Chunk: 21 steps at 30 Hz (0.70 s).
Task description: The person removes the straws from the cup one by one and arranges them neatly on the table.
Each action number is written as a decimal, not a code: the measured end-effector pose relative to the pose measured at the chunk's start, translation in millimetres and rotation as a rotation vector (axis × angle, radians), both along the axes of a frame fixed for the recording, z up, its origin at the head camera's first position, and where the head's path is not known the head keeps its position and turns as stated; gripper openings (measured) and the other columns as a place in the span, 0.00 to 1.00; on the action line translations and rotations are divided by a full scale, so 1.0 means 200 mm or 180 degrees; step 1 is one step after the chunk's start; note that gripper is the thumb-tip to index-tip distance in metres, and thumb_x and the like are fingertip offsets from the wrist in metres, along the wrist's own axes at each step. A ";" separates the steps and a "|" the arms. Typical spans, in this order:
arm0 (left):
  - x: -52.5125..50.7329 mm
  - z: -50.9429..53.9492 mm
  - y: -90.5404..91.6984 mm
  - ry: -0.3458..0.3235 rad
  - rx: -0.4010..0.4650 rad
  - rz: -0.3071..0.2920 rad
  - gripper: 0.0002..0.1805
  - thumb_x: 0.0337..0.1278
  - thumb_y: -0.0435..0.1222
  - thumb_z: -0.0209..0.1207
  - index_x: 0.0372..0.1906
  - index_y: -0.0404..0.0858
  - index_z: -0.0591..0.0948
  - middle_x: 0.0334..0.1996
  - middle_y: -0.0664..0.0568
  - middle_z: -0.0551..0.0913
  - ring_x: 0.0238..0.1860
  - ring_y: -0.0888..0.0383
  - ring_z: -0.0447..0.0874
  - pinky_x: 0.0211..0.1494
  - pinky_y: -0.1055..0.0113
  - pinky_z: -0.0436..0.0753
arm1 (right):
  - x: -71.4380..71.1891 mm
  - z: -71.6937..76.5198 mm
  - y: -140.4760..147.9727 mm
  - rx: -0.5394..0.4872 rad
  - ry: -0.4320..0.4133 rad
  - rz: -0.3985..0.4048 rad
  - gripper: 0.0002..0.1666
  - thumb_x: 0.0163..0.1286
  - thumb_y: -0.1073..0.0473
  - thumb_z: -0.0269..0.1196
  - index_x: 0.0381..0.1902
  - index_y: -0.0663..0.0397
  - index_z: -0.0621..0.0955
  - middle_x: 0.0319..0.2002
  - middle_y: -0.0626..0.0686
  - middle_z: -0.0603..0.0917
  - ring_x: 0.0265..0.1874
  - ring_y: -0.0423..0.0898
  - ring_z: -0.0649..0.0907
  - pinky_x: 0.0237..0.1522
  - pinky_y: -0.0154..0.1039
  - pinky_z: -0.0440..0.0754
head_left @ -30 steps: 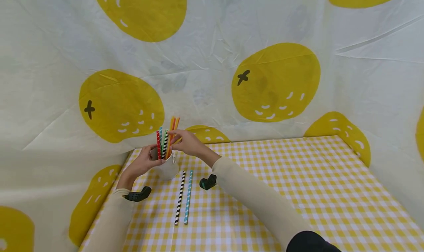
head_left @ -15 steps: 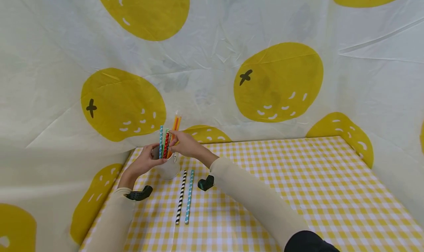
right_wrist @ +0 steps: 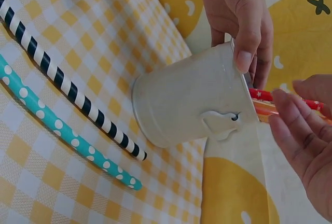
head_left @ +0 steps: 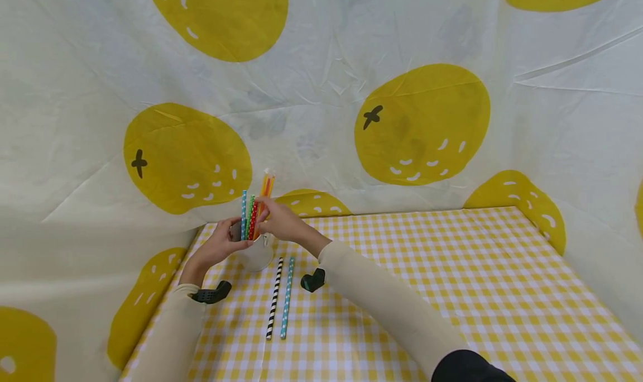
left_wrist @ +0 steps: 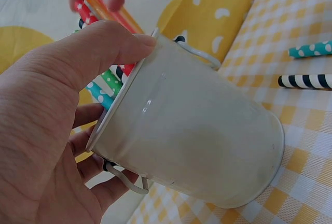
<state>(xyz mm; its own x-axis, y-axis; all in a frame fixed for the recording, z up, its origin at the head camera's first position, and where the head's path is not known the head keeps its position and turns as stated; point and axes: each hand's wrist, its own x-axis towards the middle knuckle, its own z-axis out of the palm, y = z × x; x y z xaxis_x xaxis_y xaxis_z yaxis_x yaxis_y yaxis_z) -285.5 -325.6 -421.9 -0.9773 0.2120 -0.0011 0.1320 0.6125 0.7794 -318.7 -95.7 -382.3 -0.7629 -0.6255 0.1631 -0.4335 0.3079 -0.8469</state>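
My left hand grips the rim of a white metal bucket, thumb over the near side and fingers behind. The bucket holds a blue dotted straw, a green dotted straw, a red patterned straw and several orange ones. Beside the red and orange straws is my right hand; in the right wrist view its fingers are spread and loosely bent, the thumb apart from them. Contact with the straws is unclear. A black-and-white striped piece shows inside the bucket in the left wrist view.
A black-and-white striped straw and a turquoise dotted straw lie side by side on the yellow checked tablecloth, in front of the bucket. A white curtain with yellow fruit prints hangs behind the table.
The red straw has shifted from the left of the bunch to its right, beside the orange straws. The striped straw in the bucket no longer shows in the head view. My left hand stays at the rim.
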 end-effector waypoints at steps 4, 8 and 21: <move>-0.01 0.00 -0.01 -0.0011 -0.0018 0.0001 0.48 0.63 0.41 0.68 0.78 0.30 0.54 0.70 0.31 0.49 0.54 0.41 0.60 0.51 0.54 0.69 | -0.01 -0.01 0.01 -0.0298 0.0037 -0.0104 0.26 0.75 0.64 0.62 0.68 0.57 0.73 0.45 0.54 0.80 0.39 0.55 0.87 0.35 0.36 0.81; -0.01 0.00 -0.01 -0.0025 -0.0071 0.0061 0.48 0.63 0.42 0.68 0.78 0.31 0.54 0.70 0.31 0.49 0.52 0.42 0.61 0.50 0.55 0.69 | -0.02 -0.02 0.01 -0.0481 0.0108 -0.0160 0.17 0.75 0.62 0.63 0.59 0.56 0.79 0.48 0.55 0.81 0.35 0.55 0.86 0.37 0.42 0.84; 0.00 0.00 0.00 -0.0035 -0.0033 0.0042 0.47 0.63 0.40 0.68 0.77 0.30 0.54 0.71 0.31 0.47 0.55 0.42 0.61 0.54 0.54 0.70 | 0.00 -0.05 -0.01 -0.0214 0.0083 -0.0139 0.12 0.72 0.63 0.66 0.52 0.58 0.85 0.43 0.51 0.84 0.36 0.52 0.87 0.35 0.35 0.85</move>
<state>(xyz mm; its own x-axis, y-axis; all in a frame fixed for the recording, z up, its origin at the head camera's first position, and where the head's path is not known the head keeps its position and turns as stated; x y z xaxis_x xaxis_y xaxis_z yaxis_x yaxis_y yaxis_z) -286.4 -326.4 -421.8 -0.9799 0.1991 -0.0139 0.1154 0.6221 0.7744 -318.2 -98.1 -392.4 -0.7843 -0.5786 0.2238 -0.4430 0.2699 -0.8549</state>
